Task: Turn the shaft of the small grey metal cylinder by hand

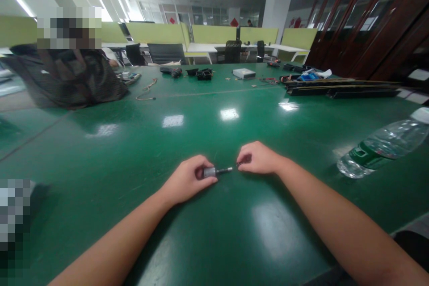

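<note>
Over the counter [144,143], the left hand [187,178] holds a silver cylinder [209,172], its thin rod [224,170] pointing to three o'clock. Just past it, the right hand [258,157] pinches a tiny dark bit [238,165]. Lining up seems the step; next needs steady hands.

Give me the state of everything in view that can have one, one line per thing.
Left hand: fingers closed around the grey cylinder.
Grey cylinder: held, its thin shaft pointing toward the right hand.
Right hand: fingers pinched on a small dark part.
Small dark part: held, apart from the shaft's tip.
Water bottle: capped; fill level unclear.
Dark bag: standing; open or shut, unclear.
Cabinet doors: appear shut.
</note>
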Tool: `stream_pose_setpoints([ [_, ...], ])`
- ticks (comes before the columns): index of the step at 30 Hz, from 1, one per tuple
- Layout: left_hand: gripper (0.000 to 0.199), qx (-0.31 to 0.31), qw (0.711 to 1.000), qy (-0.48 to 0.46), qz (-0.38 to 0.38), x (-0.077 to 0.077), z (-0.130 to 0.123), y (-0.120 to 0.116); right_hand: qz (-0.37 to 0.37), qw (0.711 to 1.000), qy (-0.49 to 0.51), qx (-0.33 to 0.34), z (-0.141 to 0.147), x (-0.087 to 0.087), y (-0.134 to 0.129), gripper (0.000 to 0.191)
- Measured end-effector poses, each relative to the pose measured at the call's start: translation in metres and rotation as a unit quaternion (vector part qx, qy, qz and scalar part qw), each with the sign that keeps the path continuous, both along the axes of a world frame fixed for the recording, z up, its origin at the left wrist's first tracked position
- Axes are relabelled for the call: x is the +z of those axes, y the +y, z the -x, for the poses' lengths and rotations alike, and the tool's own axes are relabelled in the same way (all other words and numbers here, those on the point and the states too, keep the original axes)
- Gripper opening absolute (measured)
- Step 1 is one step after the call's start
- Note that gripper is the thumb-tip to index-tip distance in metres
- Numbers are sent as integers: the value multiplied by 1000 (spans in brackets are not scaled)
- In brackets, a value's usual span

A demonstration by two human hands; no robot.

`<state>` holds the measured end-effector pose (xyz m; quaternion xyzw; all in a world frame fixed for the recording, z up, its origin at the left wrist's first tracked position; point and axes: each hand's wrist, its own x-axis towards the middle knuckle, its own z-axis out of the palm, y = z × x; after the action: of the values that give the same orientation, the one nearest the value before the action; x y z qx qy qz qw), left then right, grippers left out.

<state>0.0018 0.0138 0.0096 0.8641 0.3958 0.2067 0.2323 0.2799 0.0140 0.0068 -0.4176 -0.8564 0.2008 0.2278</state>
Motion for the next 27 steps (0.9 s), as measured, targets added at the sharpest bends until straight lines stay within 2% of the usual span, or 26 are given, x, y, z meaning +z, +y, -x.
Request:
stream_pose_setpoints([
  [5, 28, -1, 1000, 4, 4, 0, 0, 0, 11, 1000, 1, 24, 9, -2, -2, 12],
  [9, 25, 3, 1000, 6, -1, -1, -1, 1, -5, 998, 54, 9, 32, -11, -5, 16],
  [13, 24, -3, 1000, 7, -11, -1, 0, 0, -30, 997, 65, 27, 51, -16, -7, 20],
  [27, 26, -10, 1000, 22, -5, 3, -2, -2, -81, 995, 26, 51, 50, -17, -7, 16],
])
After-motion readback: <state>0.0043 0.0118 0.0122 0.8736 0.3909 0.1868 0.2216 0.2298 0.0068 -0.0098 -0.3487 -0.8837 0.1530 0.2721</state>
